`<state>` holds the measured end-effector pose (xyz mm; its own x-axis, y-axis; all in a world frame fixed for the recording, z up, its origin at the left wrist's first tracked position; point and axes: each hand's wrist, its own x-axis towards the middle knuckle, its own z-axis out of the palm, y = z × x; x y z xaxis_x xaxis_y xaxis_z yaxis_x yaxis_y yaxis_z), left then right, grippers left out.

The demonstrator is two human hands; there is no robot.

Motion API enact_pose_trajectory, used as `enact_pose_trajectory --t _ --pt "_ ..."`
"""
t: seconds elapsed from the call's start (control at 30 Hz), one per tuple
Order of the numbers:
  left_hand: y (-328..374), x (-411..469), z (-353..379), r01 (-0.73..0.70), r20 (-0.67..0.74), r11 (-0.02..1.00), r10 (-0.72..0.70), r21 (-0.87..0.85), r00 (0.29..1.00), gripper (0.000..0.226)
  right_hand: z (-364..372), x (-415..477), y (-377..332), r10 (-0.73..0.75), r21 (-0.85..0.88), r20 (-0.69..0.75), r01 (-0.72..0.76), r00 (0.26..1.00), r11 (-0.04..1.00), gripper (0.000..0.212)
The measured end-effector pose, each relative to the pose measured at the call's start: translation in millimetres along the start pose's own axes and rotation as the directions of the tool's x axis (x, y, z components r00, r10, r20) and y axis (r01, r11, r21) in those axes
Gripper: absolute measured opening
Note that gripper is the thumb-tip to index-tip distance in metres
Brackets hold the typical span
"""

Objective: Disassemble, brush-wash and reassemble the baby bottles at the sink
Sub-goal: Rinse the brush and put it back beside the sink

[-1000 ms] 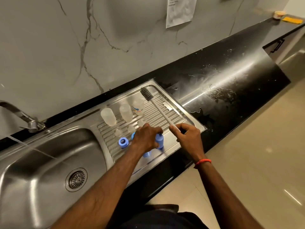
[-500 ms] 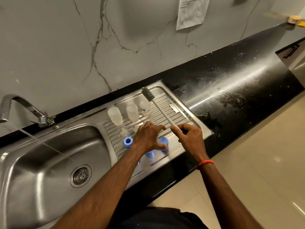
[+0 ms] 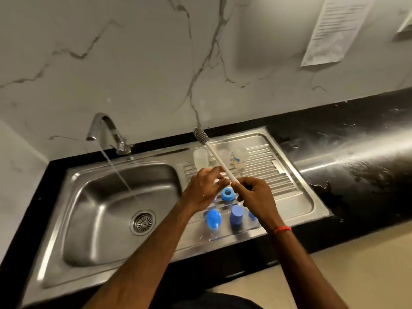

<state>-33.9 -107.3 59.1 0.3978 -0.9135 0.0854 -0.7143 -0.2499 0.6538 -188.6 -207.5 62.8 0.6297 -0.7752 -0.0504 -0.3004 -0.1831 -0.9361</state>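
My right hand (image 3: 256,197) grips the white handle of the bottle brush (image 3: 219,160), whose grey bristle head points up and away toward the wall. My left hand (image 3: 204,188) is just left of it, with its fingers curled and seemingly pinching a small clear piece (image 3: 219,181) against the handle. Three clear bottle bodies (image 3: 200,158) (image 3: 224,153) (image 3: 240,156) stand at the back of the ribbed drainboard (image 3: 278,166). A blue screw ring (image 3: 227,194) lies below my hands. Blue caps (image 3: 213,217) (image 3: 236,216) stand nearer the front edge.
The tap (image 3: 107,130) is running, its stream (image 3: 118,172) falling into the steel sink basin (image 3: 73,219) with a drain (image 3: 142,223). Wet black countertop (image 3: 356,152) extends right. A paper sheet (image 3: 334,30) hangs on the marble wall.
Both hands have risen off the drainboard. My left hand left the blue caps and came up beside the brush handle, and the brush is lifted with its head tilted up. The view has swung left.
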Motion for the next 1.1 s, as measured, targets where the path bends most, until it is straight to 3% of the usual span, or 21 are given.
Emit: enact_pose_trajectory --t 0.13,0.33,0.7,1.1 --pt "-14 -20 -15 0.094 -0.115 0.978 -0.117 -0.188 0.986 0.047 35 -2 -12 -0.012 -0.007 0.068 0.013 0.998 1.0 0.022" --pt "-32 -48 -34 0.147 -0.217 0.939 -0.22 -0.31 0.951 0.028 71 -12 -26 -0.015 0.044 0.199 0.007 0.98 0.999 0.022" --pt "-55 -107 -61 0.263 -0.277 0.902 -0.364 -0.342 0.889 0.016 122 -21 -38 -0.098 -0.107 0.511 0.177 0.854 0.978 0.026" --pt "-104 -168 -97 0.405 -0.362 0.832 -0.536 -0.379 0.763 0.019 201 -41 -59 -0.07 -0.118 0.681 0.204 0.729 0.972 0.022"
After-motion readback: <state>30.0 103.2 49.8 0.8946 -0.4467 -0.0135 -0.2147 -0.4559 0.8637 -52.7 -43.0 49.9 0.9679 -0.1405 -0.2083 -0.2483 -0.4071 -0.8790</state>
